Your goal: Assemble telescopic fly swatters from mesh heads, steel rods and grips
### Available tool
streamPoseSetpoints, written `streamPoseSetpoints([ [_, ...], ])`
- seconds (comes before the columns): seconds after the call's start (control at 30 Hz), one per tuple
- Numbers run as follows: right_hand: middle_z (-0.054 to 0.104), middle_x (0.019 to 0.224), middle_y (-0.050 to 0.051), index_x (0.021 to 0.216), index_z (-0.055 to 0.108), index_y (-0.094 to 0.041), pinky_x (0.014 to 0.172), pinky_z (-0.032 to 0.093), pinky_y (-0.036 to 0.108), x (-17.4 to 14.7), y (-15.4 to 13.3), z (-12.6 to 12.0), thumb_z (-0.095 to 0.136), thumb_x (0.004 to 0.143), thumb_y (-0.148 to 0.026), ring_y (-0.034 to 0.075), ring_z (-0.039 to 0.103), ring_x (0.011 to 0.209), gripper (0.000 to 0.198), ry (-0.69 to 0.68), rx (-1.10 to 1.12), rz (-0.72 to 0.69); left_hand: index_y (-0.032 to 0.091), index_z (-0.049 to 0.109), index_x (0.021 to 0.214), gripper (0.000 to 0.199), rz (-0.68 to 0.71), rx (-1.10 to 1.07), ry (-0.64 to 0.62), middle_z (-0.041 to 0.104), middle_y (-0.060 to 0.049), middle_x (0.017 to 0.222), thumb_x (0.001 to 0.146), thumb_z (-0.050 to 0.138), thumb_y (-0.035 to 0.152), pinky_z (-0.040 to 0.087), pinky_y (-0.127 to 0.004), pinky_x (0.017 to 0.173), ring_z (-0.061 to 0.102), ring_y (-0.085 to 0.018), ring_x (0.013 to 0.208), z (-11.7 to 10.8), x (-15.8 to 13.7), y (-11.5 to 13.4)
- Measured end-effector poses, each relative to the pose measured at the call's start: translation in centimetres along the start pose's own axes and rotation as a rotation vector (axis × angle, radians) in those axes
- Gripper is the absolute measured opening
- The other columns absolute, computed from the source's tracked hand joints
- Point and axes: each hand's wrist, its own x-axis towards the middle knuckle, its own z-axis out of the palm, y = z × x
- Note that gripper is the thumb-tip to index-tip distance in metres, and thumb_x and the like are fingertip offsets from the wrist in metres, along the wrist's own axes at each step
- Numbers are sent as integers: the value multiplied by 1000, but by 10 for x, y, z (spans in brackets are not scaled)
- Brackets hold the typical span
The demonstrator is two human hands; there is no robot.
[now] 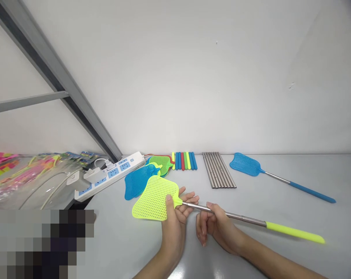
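Observation:
A yellow-green fly swatter [153, 200] with a perforated head, a metal shaft [246, 219] and a yellow handle sleeve [295, 232] slants across in front of me. My left hand [173, 226] holds it at the neck, thumb on top of the head and fingers underneath, partly spread. Between thumb and bent fingers, my right hand [223, 230] grips the metal shaft near its middle. Beyond my left hand lie loose blue swatter heads [139, 182] and green ones [161, 164], partly overlapping.
Against the wall lie a row of coloured sleeves [182, 161] and several metal rods [218, 170]. A complete blue fly swatter [245, 164] rests at right. A power strip [113, 174] with plugs, bagged items [33, 176] and a metal frame post [62, 81] are at left.

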Motion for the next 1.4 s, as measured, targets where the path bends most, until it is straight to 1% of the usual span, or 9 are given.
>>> streamPoseSetpoints([
  [0.27, 49, 47, 5, 47, 51, -13, 49, 31, 28, 3, -2, -2, 18, 81, -42, 14, 48, 45, 55, 31, 43, 2, 9, 44, 109, 45, -3, 43, -33, 64, -12, 82, 79, 37, 42, 40, -38, 82, 59, -22, 83, 1, 1, 5],
  [0.4, 50, 48, 4, 50, 51, -13, 52, 33, 29, 4, -4, -3, 21, 81, -44, 14, 48, 47, 53, 45, 60, -10, 9, 51, 99, 41, -38, 63, -62, 64, -13, 80, 78, 38, 41, 42, -36, 77, 59, -22, 81, 1, 2, 5],
  [0.53, 50, 47, 4, 50, 51, -13, 53, 34, 28, 4, -5, -3, 26, 79, -48, 14, 47, 48, 52, 63, 72, -19, 10, 56, 85, 34, -49, 79, -36, 64, -11, 76, 76, 43, 40, 44, -33, 72, 60, -20, 74, 0, 4, 4],
  [0.67, 49, 46, 4, 48, 51, -12, 52, 34, 28, 6, -5, -3, 26, 78, -50, 14, 47, 47, 54, 102, 85, -29, 11, 57, 81, 31, -48, 90, -36, 64, -9, 72, 75, 46, 39, 44, -32, 69, 59, -18, 69, -1, 7, 3],
  [0.97, 44, 40, 1, 42, 46, -14, 44, 31, 25, 9, -3, 2, 31, 77, -51, 11, 43, 39, 53, 180, 26, -87, 12, 56, 81, 24, 52, 85, 6, 61, -6, 73, 71, 53, 33, 45, -27, 63, 57, -13, 60, -2, 12, 3],
  [1.07, 39, 35, -1, 38, 44, -15, 41, 28, 24, 12, -3, -1, 36, 77, -47, 10, 40, 35, 51, 268, -54, -181, 13, 54, 83, 21, 106, 58, 30, 60, -4, 74, 69, 56, 29, 45, -26, 60, 56, -11, 57, -3, 14, 3],
  [1.17, 38, 35, -3, 38, 41, -15, 41, 26, 23, 18, -6, -10, 49, 73, -37, 8, 37, 35, 42, 392, -182, -366, 13, 54, 85, 22, 164, 51, 17, 59, -3, 75, 69, 56, 28, 44, -24, 59, 54, -9, 56, -3, 16, 5],
  [1.23, 32, 35, -5, 39, 37, -17, 38, 23, 23, 21, -10, -15, 54, 70, -34, 7, 32, 34, 40, 473, -147, -457, 14, 53, 87, 22, 205, 52, -12, 59, -3, 77, 70, 55, 28, 44, -24, 60, 54, -9, 56, -2, 16, 6],
  [1.4, 22, 40, -8, 42, 32, -18, 33, 17, 21, 23, -16, -20, 57, 68, -29, 5, 21, 35, 38, 544, 40, -531, 16, 54, 85, 19, 240, 71, -47, 59, -2, 76, 71, 53, 29, 43, -25, 61, 54, -9, 56, 2, 13, 8],
])
